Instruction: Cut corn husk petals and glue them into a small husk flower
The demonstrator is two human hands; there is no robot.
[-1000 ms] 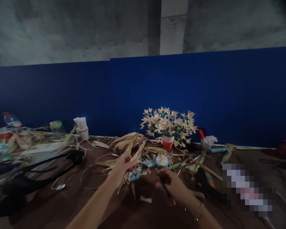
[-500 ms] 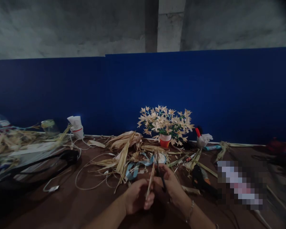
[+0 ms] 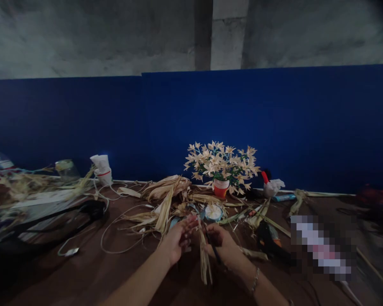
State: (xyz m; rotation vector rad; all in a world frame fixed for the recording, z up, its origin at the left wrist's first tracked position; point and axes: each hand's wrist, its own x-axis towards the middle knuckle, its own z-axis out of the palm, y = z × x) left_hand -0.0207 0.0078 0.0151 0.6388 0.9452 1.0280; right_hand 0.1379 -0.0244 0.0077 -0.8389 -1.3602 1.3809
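My right hand [image 3: 225, 246] is closed around dark-handled scissors [image 3: 214, 246], whose narrow blades are hard to make out in the dim light. A pale strip of dried corn husk [image 3: 204, 265] stands between my two hands, its lower end split and fanned out. The right fingertips lie against the husk. My left hand [image 3: 178, 240] is open, fingers apart, with its fingertips close to the husk's upper end; I cannot tell whether they touch it. Just beyond the hands is a blue-rimmed roll with a white middle [image 3: 213, 212].
Behind stands a red pot [image 3: 221, 189] of husk flowers [image 3: 215, 163]. Loose corn husks [image 3: 166, 191] and a white cable [image 3: 102, 236] spread to the left, beside a black strap [image 3: 92, 209]. A black glue gun [image 3: 268, 236] lies right. A blue panel [image 3: 166, 119] closes the back.
The left hand has let its fingers spread and moved slightly up and left. The husk strip now reaches lower, with its fanned end downward. The right hand keeps the scissors.
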